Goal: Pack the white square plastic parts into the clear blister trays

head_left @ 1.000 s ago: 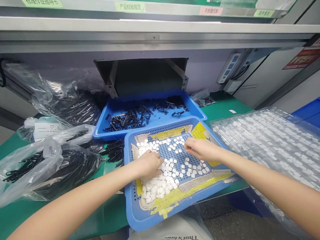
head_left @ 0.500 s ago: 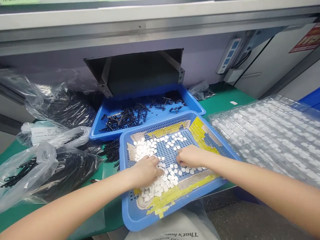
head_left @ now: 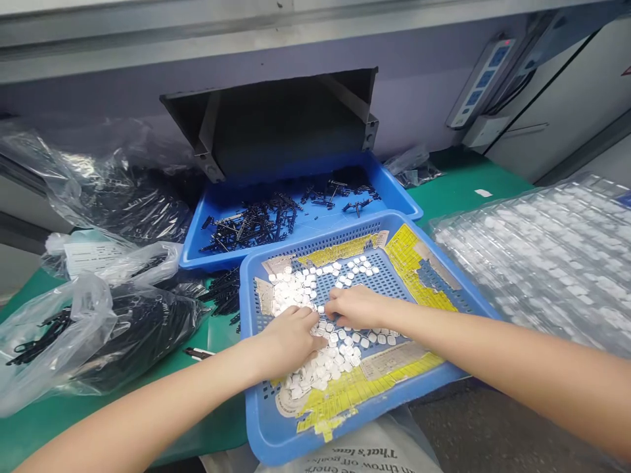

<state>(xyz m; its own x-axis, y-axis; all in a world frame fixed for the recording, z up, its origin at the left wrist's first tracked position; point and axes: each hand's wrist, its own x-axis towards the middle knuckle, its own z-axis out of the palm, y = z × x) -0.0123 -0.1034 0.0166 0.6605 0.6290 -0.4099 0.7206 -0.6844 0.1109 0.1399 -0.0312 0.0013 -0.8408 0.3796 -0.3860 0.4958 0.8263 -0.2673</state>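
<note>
My left hand [head_left: 290, 341] lies in a blue perforated plastic tray [head_left: 315, 238], its fingers pressed on a dense heap of small white pieces [head_left: 320, 368]. My right hand [head_left: 357, 307] is just to its right, fingertips down among scattered white pieces and almost touching my left hand. A second white cluster [head_left: 290, 289] sits above my left hand, and a looser group [head_left: 355, 269] lies near the tray's far side. Worn yellow tape and paper [head_left: 350, 391] line the tray's floor. My hands hide whatever lies under them.
Behind stands a blue tray [head_left: 394, 184] of black plastic parts [head_left: 251, 226]. Clear bags of black parts [head_left: 142, 328] lie left on the green mat [head_left: 468, 184]. A clear sheet of white pieces [head_left: 557, 263] lies right. A white bag [head_left: 355, 456] lies below.
My right hand has moved left, closer to my left hand, across the middle of the tray. The view has tilted downward, so the shelf above has slid mostly out of frame.
</note>
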